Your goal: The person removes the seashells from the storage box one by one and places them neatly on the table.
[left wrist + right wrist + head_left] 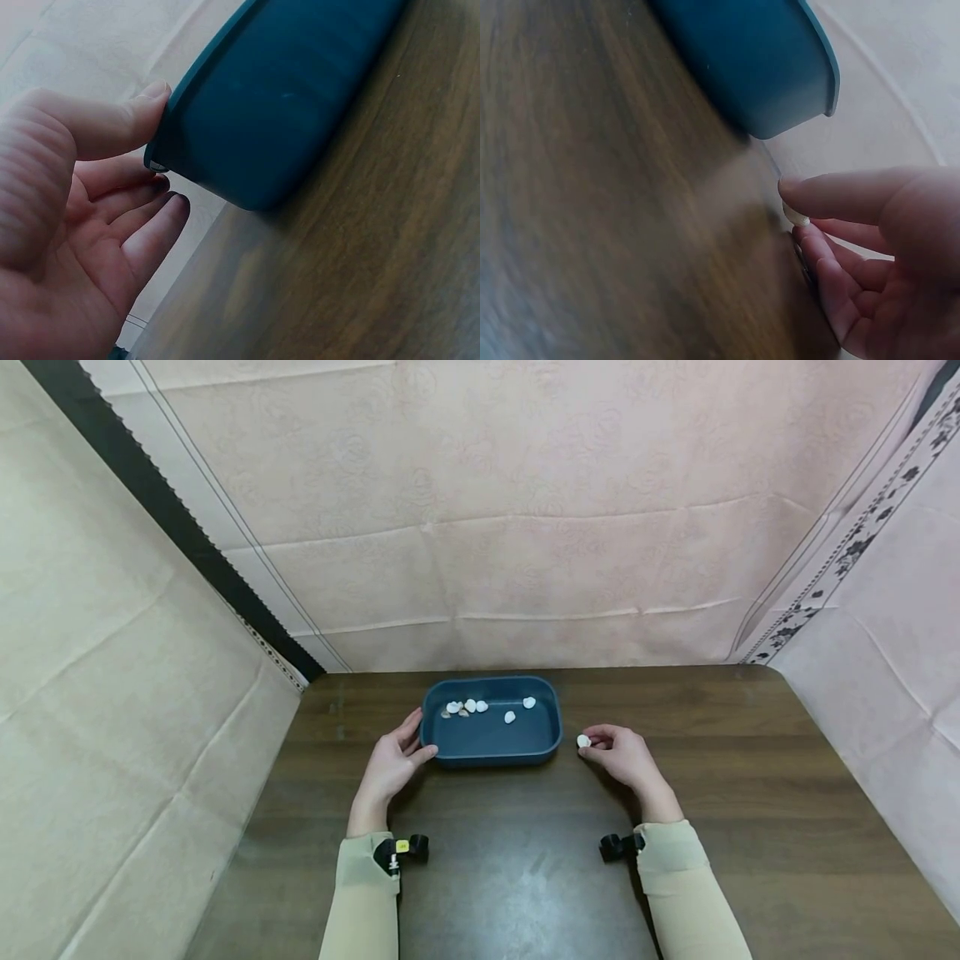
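Note:
In the head view a dark blue rectangular tray (495, 748) stands on the table, several small white and brownish shells (471, 705) lying on its floor. My left hand (395, 762) holds the tray's left end, thumb at the front corner. The left wrist view shows the thumb (127, 120) on the tray's rim, with the lower fingers loose beside it. To the right of the tray, my right hand (618, 755) pinches a small white shell (583, 741) between thumb and fingers. In the right wrist view that shell (795, 216) is mostly covered by the fingertips.
The brown wooden table (517, 860) ends at a back edge just behind the tray. Pale cloth (487, 527) hangs beyond it and along both sides. Each wrist wears a black camera mount, such as the right one (621, 847).

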A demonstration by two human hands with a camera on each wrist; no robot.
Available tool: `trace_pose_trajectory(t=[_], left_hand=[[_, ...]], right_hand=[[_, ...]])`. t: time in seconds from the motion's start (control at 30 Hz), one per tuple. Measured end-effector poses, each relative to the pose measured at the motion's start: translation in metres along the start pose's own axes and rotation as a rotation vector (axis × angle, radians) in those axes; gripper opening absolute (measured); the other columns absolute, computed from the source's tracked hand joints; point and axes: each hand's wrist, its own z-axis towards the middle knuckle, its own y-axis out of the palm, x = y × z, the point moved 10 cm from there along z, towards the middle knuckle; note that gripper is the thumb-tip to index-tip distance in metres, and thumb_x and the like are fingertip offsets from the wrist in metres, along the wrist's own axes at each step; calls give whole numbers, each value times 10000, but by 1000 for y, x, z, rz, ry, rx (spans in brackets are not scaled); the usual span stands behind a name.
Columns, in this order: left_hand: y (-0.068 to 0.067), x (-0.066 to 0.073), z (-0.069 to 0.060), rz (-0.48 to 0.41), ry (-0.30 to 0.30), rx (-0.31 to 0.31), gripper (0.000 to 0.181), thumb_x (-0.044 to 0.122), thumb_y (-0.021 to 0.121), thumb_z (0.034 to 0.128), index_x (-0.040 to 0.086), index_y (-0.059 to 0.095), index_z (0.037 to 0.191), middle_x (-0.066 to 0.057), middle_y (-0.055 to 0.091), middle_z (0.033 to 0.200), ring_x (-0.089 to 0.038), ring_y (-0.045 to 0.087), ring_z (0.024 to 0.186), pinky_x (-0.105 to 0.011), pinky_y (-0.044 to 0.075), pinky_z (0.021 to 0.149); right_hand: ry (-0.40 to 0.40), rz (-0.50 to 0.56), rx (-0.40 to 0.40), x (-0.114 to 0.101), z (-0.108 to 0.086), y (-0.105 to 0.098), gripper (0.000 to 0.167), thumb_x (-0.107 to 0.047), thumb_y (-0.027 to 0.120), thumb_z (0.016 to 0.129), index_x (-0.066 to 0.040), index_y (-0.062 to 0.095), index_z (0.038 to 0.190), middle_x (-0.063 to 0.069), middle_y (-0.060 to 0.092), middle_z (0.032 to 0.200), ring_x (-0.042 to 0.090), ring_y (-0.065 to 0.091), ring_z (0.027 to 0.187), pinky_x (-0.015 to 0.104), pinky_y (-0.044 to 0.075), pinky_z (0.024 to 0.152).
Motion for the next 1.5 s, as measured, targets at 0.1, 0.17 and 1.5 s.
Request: trace_pose_trajectory(t=[0.1,0.17,1.5], left_hand=[[0,0,-1,0,-3,3,724,62,743,1015,51,392,1648,-56,329,1732,-270,385,1551,-430,408,1188],[-1,0,-1,-2,-4,4,724,61,743,1014,51,392,1648,-58,328,1732,-275,390,1549,-433,410,1187],[-1,1,-1,14,-21,-1,719,76,744,1017,62,399,1648,-37,335,1730,-269,386,1551,-438,403,1195]], right_hand=[[0,-2,2,-1,0,0,349,-193,816,970,6,731,1244,123,742,1076,267,676,977,416,572,872],[-1,-5,2,-1,0,0,341,-188,818,968,6,733,1235,123,740,1065,270,672,966,404,571,860],[-5,-10,17,0,-2,0,327,-168,821,967,-14,749,1247,112,751,1084,254,675,981,413,564,899]])
